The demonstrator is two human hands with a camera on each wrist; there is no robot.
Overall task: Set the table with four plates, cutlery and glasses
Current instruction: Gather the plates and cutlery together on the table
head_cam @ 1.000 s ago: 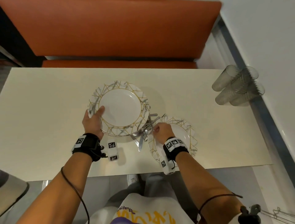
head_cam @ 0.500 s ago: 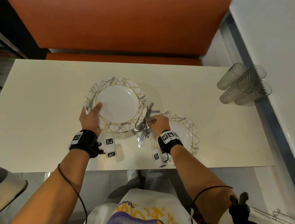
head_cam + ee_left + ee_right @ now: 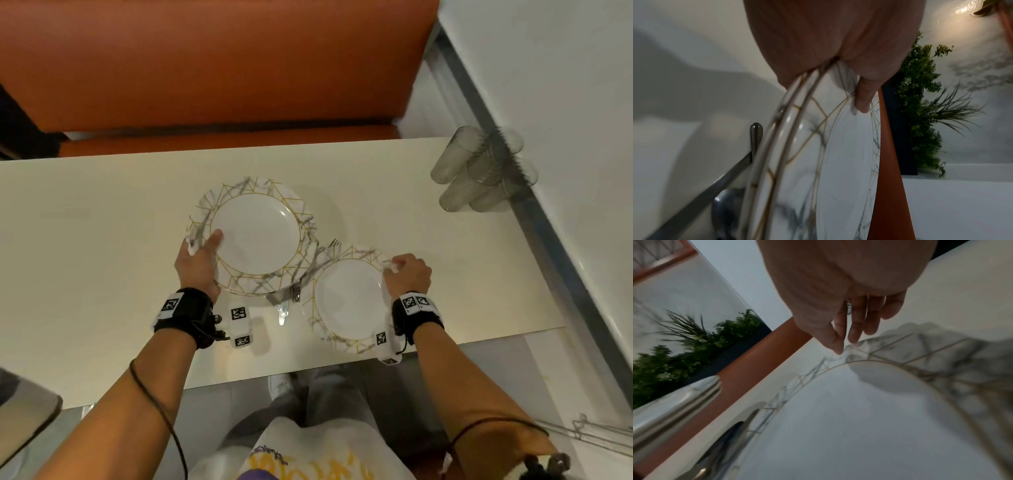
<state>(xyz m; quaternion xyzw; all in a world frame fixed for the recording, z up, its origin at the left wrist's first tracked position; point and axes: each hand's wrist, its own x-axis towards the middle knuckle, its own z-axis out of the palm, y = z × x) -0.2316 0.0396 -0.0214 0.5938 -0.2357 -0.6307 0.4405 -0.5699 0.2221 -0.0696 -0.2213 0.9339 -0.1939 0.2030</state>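
Note:
A stack of marble-and-gold plates (image 3: 255, 233) hangs tilted just above the cream table (image 3: 102, 240). My left hand (image 3: 205, 251) grips the stack's left rim, thumb (image 3: 861, 100) on top and fingers hidden under it; the left wrist view shows several rims (image 3: 777, 146). A single matching plate (image 3: 346, 298) lies near the front edge. At its right rim my right hand (image 3: 399, 270) pinches the edge between thumb and fingertips (image 3: 854, 339). Cutlery (image 3: 291, 298) lies between the two plates, partly hidden under the stack, with fork tines (image 3: 335, 243) showing.
Several smoky glasses (image 3: 479, 171) stand in a cluster at the table's far right corner, by the wall. An orange bench (image 3: 219, 68) runs along the far side. The table's front edge (image 3: 308, 370) is close to my body.
My right hand left the cutlery between the plates and moved right to the single plate's right rim. My left hand keeps its hold on the stack.

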